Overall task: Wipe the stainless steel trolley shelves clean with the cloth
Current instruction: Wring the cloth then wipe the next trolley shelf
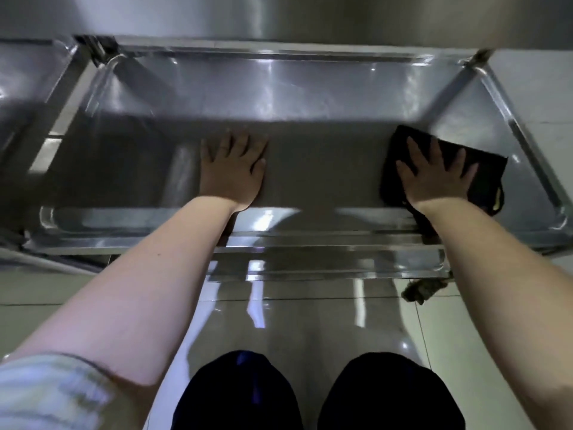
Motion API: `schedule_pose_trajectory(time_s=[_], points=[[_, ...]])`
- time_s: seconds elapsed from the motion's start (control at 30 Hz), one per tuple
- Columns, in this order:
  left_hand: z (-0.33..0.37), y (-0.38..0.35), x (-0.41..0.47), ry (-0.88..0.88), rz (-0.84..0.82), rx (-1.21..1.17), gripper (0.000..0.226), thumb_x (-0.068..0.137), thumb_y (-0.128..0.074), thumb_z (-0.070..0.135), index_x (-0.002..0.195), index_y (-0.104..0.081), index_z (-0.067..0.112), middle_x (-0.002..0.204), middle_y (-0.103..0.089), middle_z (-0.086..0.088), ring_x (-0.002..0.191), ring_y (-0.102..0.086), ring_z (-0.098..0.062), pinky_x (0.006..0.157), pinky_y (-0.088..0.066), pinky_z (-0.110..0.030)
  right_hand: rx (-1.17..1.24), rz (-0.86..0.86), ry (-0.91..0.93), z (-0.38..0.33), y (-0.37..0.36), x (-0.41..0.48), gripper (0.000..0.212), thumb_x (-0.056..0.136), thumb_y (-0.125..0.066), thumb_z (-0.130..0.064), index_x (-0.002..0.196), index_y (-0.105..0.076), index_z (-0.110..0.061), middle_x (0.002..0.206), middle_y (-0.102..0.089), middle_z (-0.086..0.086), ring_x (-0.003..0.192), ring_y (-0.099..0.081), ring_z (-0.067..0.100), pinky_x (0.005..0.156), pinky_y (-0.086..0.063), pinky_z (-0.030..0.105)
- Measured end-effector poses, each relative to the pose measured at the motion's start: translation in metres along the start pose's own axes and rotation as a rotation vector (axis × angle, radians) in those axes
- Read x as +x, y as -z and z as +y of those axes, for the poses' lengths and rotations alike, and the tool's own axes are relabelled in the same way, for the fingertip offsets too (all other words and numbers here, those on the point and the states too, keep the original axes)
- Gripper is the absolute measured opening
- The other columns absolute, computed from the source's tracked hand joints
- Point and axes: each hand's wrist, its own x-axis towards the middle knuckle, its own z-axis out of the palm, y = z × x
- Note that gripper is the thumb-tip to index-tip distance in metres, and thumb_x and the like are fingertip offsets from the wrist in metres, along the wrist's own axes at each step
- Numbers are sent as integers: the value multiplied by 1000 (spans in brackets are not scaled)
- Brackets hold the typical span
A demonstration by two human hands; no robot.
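Observation:
A stainless steel trolley shelf (310,97) with a raised rim fills the upper half of the view. A black cloth (483,169) lies flat on its right part. My right hand (435,175) presses on the cloth with the fingers spread and straight. My left hand (232,169) rests flat on the bare steel near the shelf's middle, fingers straight. A lower shelf edge (325,262) shows below the front rim.
A second steel trolley (28,97) stands at the left, close to this one. Glossy floor tiles (310,321) lie below. A small dark object (421,288) sits on the floor by the trolley's right front. My knees (310,395) are at the bottom.

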Motion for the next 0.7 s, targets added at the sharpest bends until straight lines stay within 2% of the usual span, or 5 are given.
schedule_pose_trajectory(time_s=[0.17,0.27,0.37,0.57,0.7], points=[[-5,-6,4,6,-1,2,52,103,-19,45,155,-15,38,164,-14,3,151,-6,-27,115,1,-62,-18,79,387,-145,-17,-47,60,96,-20,-65,151,-1,-51,164,4,-8,148,5,43,114,5,63],[-6,-4,2,19,5,-3,52,104,-22,43,155,-18,33,164,-13,3,151,-6,-25,116,2,-60,-26,59,535,-172,-19,-61,62,94,-21,-68,150,-2,-52,164,2,-11,149,7,38,115,8,59],[-6,-3,1,9,-3,-36,51,103,-21,47,154,-19,40,164,-13,4,151,-5,-26,117,2,-60,-5,120,462,-109,-10,-34,65,92,-29,-71,151,-11,-50,164,-6,-11,149,-2,38,116,2,58],[1,4,4,7,-69,-37,51,104,-20,49,154,-16,43,165,-9,3,151,-2,-27,116,1,-63,19,30,-48,2,2,-5,65,93,-19,-72,152,-4,-49,165,0,0,146,3,47,118,2,57],[18,19,13,17,-142,102,52,105,-19,41,156,-15,30,164,-11,-6,150,-9,-34,116,-6,-63,1,23,228,-86,-7,-45,63,94,-22,-69,151,-4,-50,165,2,-4,146,5,47,117,2,58]])
